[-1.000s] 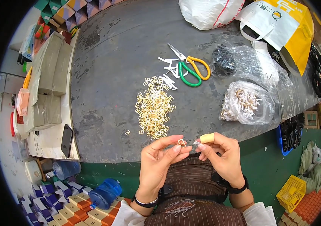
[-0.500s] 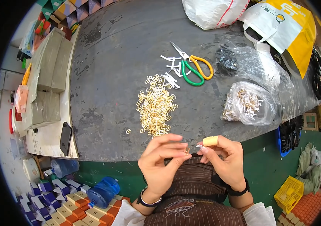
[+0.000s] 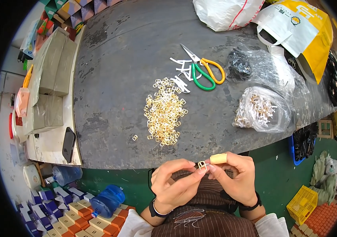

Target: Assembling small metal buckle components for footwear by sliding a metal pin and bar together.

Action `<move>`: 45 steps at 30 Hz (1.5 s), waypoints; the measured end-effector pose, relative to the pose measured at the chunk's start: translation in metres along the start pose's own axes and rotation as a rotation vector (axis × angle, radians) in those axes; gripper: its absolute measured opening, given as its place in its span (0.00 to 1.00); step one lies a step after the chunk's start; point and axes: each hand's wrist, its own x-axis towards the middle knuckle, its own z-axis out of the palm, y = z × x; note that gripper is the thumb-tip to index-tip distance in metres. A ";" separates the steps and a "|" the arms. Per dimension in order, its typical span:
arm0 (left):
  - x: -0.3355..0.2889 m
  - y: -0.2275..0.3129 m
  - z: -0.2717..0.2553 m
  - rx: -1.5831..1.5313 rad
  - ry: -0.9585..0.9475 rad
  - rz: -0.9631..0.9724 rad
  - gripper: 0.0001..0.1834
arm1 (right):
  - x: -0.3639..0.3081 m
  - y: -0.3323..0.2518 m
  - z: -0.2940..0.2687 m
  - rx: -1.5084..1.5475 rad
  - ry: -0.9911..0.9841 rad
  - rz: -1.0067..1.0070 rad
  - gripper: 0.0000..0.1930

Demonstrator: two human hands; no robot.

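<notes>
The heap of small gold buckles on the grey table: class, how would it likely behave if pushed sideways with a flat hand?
The heap of gold buckles is loose, separate pieces, so it would probably spread rather than slide as one. One stray buckle already lies apart. Being flat frames, they seem unlikely to roll.

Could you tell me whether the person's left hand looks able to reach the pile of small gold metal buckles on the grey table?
Probably yes: the left hand sits just below the pile of small gold metal buckles, nothing lying between, though it pinches one gold buckle.
</notes>
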 end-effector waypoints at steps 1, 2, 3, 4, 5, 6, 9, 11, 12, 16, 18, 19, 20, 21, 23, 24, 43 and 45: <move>-0.001 0.000 0.000 0.001 0.000 -0.001 0.18 | 0.000 0.000 0.000 -0.004 -0.016 -0.031 0.08; -0.001 0.000 0.000 0.004 -0.015 0.000 0.18 | 0.001 0.000 0.001 -0.003 -0.016 -0.030 0.08; -0.002 0.000 0.000 0.007 -0.030 0.001 0.18 | 0.001 0.000 0.001 0.000 -0.017 -0.039 0.08; -0.002 0.001 0.001 0.004 -0.032 0.001 0.18 | 0.001 -0.001 0.000 0.002 -0.013 -0.049 0.08; -0.001 0.001 0.001 -0.011 -0.042 -0.010 0.18 | 0.001 -0.001 0.000 0.002 -0.011 -0.048 0.08; -0.001 0.001 0.002 -0.026 -0.052 -0.022 0.18 | 0.000 -0.002 -0.001 0.000 -0.009 -0.052 0.08; 0.003 0.000 0.003 -0.038 -0.075 -0.015 0.17 | 0.000 -0.001 0.000 0.008 -0.012 -0.045 0.08; 0.003 0.000 0.002 -0.056 -0.083 -0.033 0.17 | 0.000 -0.001 0.000 0.012 -0.011 -0.036 0.07; 0.004 0.000 0.002 -0.074 -0.091 -0.050 0.16 | 0.000 -0.001 0.000 0.015 -0.010 -0.041 0.07; 0.008 -0.001 0.003 -0.138 -0.113 -0.053 0.14 | -0.001 -0.002 0.000 0.016 0.003 -0.053 0.06; 0.008 -0.003 0.002 -0.215 -0.153 -0.064 0.10 | 0.000 0.001 0.000 0.024 0.001 -0.051 0.06; 0.008 -0.003 0.002 -0.215 -0.154 -0.065 0.10 | 0.000 0.002 0.000 0.032 -0.001 -0.051 0.06; 0.008 -0.001 0.001 -0.253 -0.126 -0.111 0.11 | 0.000 0.002 0.001 0.033 -0.007 -0.050 0.06; 0.008 0.000 0.000 -0.291 -0.098 -0.156 0.11 | 0.000 0.001 0.003 0.036 -0.017 -0.054 0.06; 0.012 0.003 0.000 -0.307 -0.101 -0.169 0.11 | 0.001 0.000 0.001 0.034 -0.014 -0.057 0.06; 0.014 0.004 0.000 -0.317 -0.103 -0.181 0.11 | 0.001 -0.002 0.001 0.033 -0.010 -0.054 0.06; 0.038 -0.011 -0.025 -0.404 -0.541 -0.126 0.14 | 0.010 0.007 -0.032 0.294 -0.490 0.357 0.07; 0.039 -0.014 -0.023 -0.421 -0.593 -0.130 0.13 | 0.011 0.011 -0.035 0.332 -0.520 0.376 0.08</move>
